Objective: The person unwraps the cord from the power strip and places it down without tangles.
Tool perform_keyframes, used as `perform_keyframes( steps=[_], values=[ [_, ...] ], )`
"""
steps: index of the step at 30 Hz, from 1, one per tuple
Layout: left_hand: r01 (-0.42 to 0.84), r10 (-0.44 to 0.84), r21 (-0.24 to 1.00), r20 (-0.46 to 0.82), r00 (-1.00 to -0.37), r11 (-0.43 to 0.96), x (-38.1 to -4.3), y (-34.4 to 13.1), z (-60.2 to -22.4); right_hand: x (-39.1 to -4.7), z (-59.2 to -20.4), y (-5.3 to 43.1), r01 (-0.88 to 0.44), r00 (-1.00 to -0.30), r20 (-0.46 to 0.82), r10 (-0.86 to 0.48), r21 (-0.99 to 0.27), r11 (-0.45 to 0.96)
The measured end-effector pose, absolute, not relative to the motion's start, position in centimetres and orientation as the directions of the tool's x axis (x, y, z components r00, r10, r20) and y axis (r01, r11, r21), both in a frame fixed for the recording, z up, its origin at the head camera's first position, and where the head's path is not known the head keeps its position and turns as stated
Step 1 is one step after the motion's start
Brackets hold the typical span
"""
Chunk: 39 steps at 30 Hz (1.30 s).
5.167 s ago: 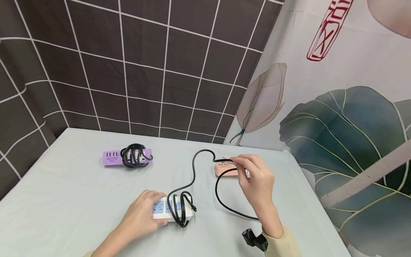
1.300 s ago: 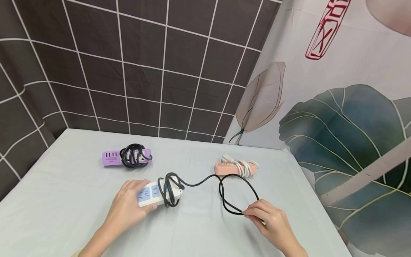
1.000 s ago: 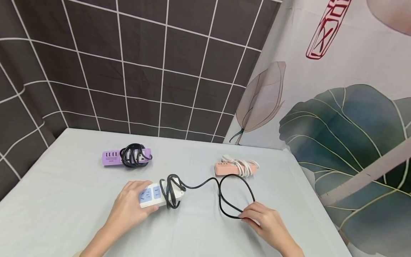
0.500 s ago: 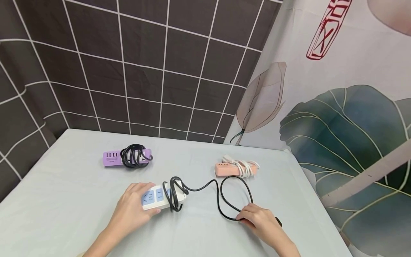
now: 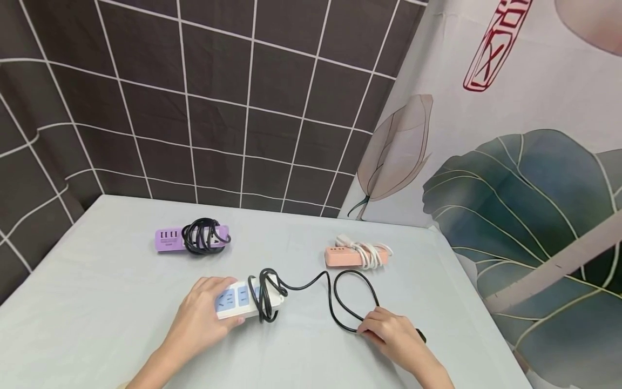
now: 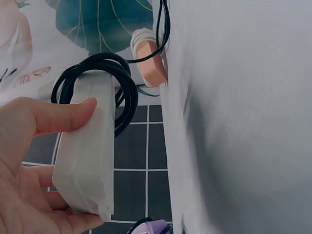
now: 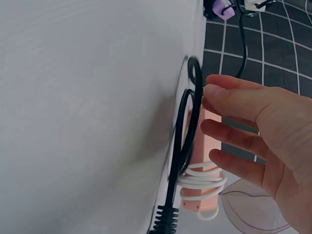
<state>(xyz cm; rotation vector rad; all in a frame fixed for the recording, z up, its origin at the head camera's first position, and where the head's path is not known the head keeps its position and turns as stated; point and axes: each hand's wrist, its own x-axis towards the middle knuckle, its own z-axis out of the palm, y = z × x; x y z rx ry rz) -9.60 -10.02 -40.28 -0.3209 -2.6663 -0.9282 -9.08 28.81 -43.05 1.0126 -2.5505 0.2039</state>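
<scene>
My left hand (image 5: 199, 319) grips a white power strip (image 5: 237, 298) with blue sockets, thumb on the near side and fingers round the far side. Black power cord (image 5: 267, 294) is looped round its right end, and one length runs right across the table. In the left wrist view the thumb presses the strip's white body (image 6: 92, 151). My right hand (image 5: 389, 335) is at the cord's loose loop, with thumb and index fingertips pinched together at the black cord (image 7: 197, 105). The other fingers stand apart. A black plug (image 5: 420, 336) shows just past the hand.
A purple power strip (image 5: 169, 240) wrapped in black cord lies at the back left. Towards the back right sits a peach power strip (image 5: 342, 256) with white cord round it. The pale table (image 5: 291, 356) meets a dark tiled-pattern cloth (image 5: 218, 129) behind.
The right hand first held the cord high by the peach strip; it has come down towards the front. The cord now lies in a loop, and the white strip has shifted and tilted slightly.
</scene>
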Motion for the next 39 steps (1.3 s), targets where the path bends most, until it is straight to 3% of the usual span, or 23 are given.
perform_keyframes(
  steps=[13, 20, 30, 39],
  values=[
    [0.307, 0.115, 0.571, 0.347, -0.931, 0.761, -9.2, -9.8, -40.3, -10.3, -41.8, 26.1, -0.619, -0.694, 0.476, -0.540, -0.011, 0.786],
    [0.309, 0.121, 0.572, 0.343, -0.931, 0.760, -9.1, -9.7, -40.3, -11.3, -40.8, 23.8, -0.620, -0.657, 0.557, -0.508, -0.015, 0.785],
    [0.308, 0.127, 0.579, 0.331, -0.935, 0.755, -8.9, -9.5, -40.0, -12.8, -40.0, 20.5, -0.701, -0.554, 0.644, -0.528, -0.018, 0.713],
    [0.311, 0.133, 0.578, 0.329, -0.935, 0.755, -8.8, -9.5, -40.1, -13.9, -40.1, 17.8, -0.715, -0.596, 0.601, -0.533, -0.094, 0.693]
  ],
)
